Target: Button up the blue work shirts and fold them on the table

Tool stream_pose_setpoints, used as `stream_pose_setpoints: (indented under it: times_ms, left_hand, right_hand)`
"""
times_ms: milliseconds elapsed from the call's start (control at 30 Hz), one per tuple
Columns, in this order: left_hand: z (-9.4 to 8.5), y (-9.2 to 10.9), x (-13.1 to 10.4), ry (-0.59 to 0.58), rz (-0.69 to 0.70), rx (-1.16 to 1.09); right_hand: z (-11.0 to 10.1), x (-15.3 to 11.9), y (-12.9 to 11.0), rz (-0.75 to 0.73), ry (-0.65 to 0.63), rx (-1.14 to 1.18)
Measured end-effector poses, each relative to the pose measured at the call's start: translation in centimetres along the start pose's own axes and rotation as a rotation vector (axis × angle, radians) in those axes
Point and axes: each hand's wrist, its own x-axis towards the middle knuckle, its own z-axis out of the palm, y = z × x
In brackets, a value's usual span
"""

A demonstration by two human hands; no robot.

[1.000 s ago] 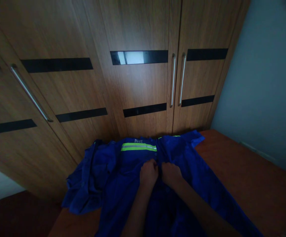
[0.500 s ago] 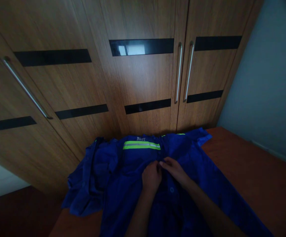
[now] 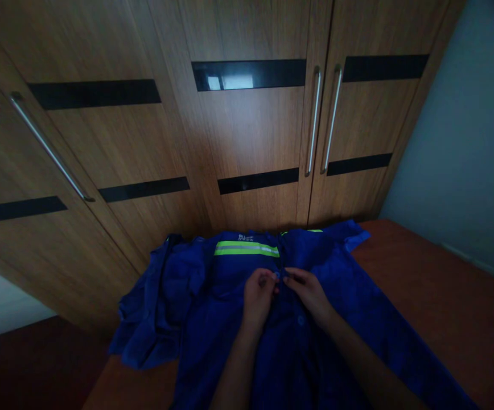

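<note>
A dark blue work jacket (image 3: 225, 319) with a yellow-green and silver reflective strip (image 3: 247, 249) lies spread out before me. At its front opening, my left hand (image 3: 259, 296) pinches the jacket's edge beside a round button (image 3: 277, 275). Just to the right, my right hand (image 3: 309, 290) has its thumb and fingertips closed on the other side of the opening. A small gap separates the two hands. Lower on the front a second button (image 3: 300, 320) shows. What exactly lies between the fingertips is hard to see in the dim light.
Another crumpled blue garment (image 3: 153, 307) lies at the left. Everything rests on a reddish-brown surface (image 3: 422, 285). Behind it stands a wooden wardrobe (image 3: 251, 131) with black strips and long metal handles (image 3: 313, 122). A pale wall (image 3: 464, 142) rises at the right.
My hands have come slightly apart, and the button now shows between them. Both have shifted a little upward on the jacket. The view has tilted slightly.
</note>
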Motion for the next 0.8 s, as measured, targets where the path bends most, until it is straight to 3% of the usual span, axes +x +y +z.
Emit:
stream_pose_setpoints:
  times_ms: [233,533,800]
  left_hand:
    - [0.03,0.06,0.17,0.073,0.015,-0.034]
    - [-0.03,0.19,-0.13,0.134,0.175,0.212]
    - [-0.16,0.43,-0.44,0.190,0.251,0.446]
  right_hand:
    - [-0.20,-0.19,-0.63,-0.009,-0.084,0.081]
    - [-0.12,-0.32,0.02,-0.121,-0.129,-0.075]
    - [0.05,-0.42,0.30,-0.122,-0.231,-0.070]
